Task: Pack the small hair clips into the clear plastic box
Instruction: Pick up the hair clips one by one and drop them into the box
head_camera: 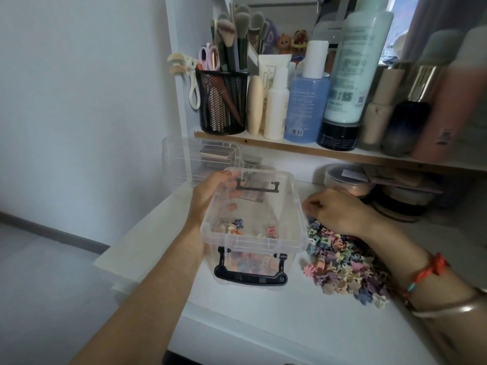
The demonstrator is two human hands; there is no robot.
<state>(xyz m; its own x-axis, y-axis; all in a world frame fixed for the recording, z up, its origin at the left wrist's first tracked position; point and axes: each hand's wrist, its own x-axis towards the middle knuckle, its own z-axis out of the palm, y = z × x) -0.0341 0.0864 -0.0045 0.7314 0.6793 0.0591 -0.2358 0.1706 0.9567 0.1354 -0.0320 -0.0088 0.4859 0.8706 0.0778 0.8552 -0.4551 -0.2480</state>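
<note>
Many clips point(342, 262) beside box point(253, 242), left hand point(208, 192) gripping its left rim

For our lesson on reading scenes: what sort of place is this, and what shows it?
Probably a home dressing table: a black mesh cup of makeup brushes, a tall pale green plastic bottle among toiletries, and a heap of small pastel hair clips.

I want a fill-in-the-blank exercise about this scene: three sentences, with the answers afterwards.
1. The left hand grips the clear plastic box, whose front handle is ____.
2. The pile of small pastel hair clips lies to the box's ____.
3. The right wrist wears a ____ cord bracelet.

Missing words: black, right, red.
</note>
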